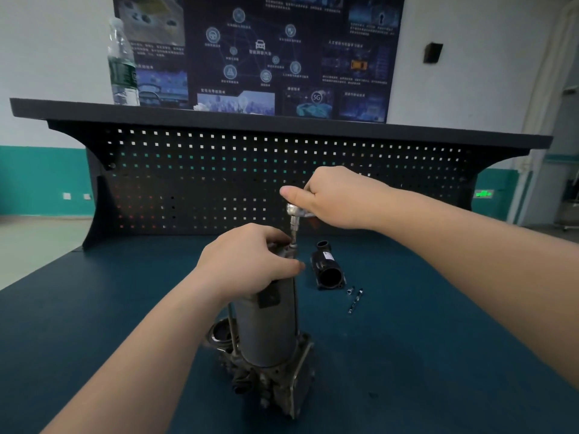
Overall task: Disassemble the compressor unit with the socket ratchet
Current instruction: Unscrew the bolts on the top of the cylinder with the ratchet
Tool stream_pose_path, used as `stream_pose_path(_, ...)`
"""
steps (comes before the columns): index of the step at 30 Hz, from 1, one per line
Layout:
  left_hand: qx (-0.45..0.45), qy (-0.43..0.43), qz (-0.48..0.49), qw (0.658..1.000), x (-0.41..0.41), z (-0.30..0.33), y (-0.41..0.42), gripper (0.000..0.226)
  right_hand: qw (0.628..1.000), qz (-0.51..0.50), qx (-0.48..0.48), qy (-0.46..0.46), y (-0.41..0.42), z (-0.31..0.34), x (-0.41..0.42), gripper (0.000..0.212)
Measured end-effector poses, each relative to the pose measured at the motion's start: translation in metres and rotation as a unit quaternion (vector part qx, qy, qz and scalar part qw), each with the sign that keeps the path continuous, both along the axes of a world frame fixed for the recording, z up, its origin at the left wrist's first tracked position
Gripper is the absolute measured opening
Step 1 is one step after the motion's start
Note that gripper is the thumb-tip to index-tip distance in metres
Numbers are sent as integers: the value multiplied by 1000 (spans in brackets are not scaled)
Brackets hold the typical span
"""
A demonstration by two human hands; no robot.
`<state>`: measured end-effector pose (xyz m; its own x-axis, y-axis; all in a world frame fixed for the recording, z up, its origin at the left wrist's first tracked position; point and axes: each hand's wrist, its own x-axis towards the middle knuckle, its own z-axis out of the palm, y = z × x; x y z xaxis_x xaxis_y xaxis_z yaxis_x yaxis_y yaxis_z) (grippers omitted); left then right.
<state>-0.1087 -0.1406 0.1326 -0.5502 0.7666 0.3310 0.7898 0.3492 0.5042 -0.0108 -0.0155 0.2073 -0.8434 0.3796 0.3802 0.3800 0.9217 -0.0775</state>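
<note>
The grey compressor unit [266,336] stands upright on the blue table [438,355], its cylinder on a rough cast base. My left hand [247,261] grips the top of the cylinder. My right hand [332,198] grips the handle of the silver socket ratchet [294,214], thumb pointing left. The ratchet's socket points straight down onto a fastener at the cylinder's top right edge. Most of the ratchet handle is hidden inside my fist.
A black removed housing part [327,270] lies on the table right of the unit. Beside it lie a small socket [350,290] and a long bolt [355,301]. A dark pegboard [250,183] closes the table's back. A water bottle [122,64] stands on the shelf above.
</note>
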Motion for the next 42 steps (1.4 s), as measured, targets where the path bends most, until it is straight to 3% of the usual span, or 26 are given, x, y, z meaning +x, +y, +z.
stream_pose_path(4,-2,-4,-7,1000,-2,1,0,49,999,-16,11,-44,-7,7,-2,54)
stream_pose_path(7,1,-1,-6,1000,-2,-1,1,47,993,-57,21,-104,-17,10,-6,27)
stream_pose_path(10,6,6,3,1000,-1,-1,3,45,981,-106,87,-134,-38,8,-9,44)
stream_pose_path(14,12,16,15,1000,3,-1,4,43,973,-132,106,-156,-41,11,-17,48)
stream_pose_path(19,9,9,4,1000,3,0,1,42,992,-58,44,-102,-25,13,-12,33)
stream_pose_path(22,11,7,-12,1000,2,0,0,34,992,45,44,-112,-7,15,-4,58)
stream_pose_path(25,12,5,-26,1000,2,1,-1,27,989,94,65,-98,1,12,-3,61)
stream_pose_path(31,151,-127,-104,975,1,8,2,26,994,79,59,-50,4,3,1,59)
stream_pose_path(35,164,-116,-83,976,3,8,8,7,994,93,47,-31,2,-2,8,65)
stream_pose_path(39,170,-138,-87,972,1,7,7,3,991,72,31,-104,20,15,26,76)
stream_pose_path(42,161,-181,-92,966,-1,10,5,5,993,44,-50,-99,52,29,49,61)
